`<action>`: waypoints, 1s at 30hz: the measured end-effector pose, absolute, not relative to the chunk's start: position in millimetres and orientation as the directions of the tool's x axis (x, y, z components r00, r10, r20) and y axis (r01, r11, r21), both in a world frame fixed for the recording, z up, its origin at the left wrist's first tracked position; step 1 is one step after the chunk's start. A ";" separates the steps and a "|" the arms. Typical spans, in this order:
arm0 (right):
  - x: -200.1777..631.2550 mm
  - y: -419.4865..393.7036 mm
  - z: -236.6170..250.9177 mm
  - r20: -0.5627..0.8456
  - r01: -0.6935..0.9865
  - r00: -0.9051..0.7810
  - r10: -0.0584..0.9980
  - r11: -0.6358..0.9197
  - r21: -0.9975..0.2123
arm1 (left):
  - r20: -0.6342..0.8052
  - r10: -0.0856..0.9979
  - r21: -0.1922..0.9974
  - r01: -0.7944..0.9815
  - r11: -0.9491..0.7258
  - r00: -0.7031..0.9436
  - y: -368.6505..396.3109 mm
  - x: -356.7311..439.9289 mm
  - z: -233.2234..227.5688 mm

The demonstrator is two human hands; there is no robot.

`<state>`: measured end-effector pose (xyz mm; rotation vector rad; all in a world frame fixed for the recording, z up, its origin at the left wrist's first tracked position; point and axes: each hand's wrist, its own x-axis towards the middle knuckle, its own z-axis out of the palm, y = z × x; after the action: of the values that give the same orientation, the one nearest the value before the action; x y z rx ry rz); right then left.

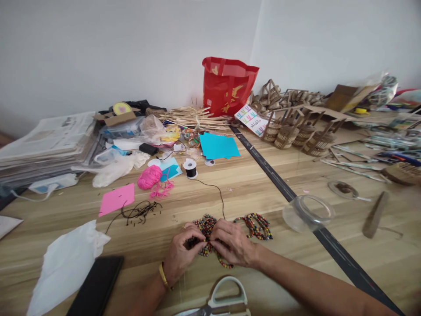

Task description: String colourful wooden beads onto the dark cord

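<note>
My left hand (182,248) pinches what looks like a small bead between thumb and forefinger, over a pile of multicoloured beads (206,223). Close against it, my right hand (232,241) is closed in a pinch on a thin cord, its tip mostly hidden by the fingers. From beneath the right hand hangs a short beaded strand (225,264). Black cord (219,193) runs from behind that hand back to a white spool (190,168). Looped strung beads (258,226) lie just right of the right hand.
White-handled scissors (226,294) lie nearest me, with a black phone-like slab (97,285) and white tissue (66,263) to the left. A clear tape roll (307,213) sits right. Cord scraps (140,213), pink yarn (149,177) and small wooden buckets (286,136) stand farther back.
</note>
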<state>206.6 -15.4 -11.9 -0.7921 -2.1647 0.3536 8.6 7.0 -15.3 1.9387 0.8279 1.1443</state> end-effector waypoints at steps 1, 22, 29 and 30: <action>206.7 -15.3 -11.9 0.582 0.426 -0.498 0.642 0.766 -0.481 | 0.441 0.805 0.831 0.158 -0.533 0.397 7.1 8.7 -15.7; 206.9 -15.2 -14.9 0.568 0.444 -0.507 0.648 0.761 -0.473 | 0.444 0.799 0.827 0.157 -0.540 0.406 6.8 8.3 -17.0; 206.8 -15.4 -14.0 0.559 0.447 -0.513 0.652 0.758 -0.474 | 0.436 0.803 0.826 0.172 -0.536 0.407 5.9 10.1 -14.1; 206.6 -15.3 -13.8 0.561 0.444 -0.513 0.650 0.760 -0.475 | 0.437 0.801 0.825 0.173 -0.538 0.409 5.9 10.1 -14.2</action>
<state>206.6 -15.3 -13.8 -0.8136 -2.1960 0.3492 10.1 5.9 -14.2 1.9594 0.8283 1.1327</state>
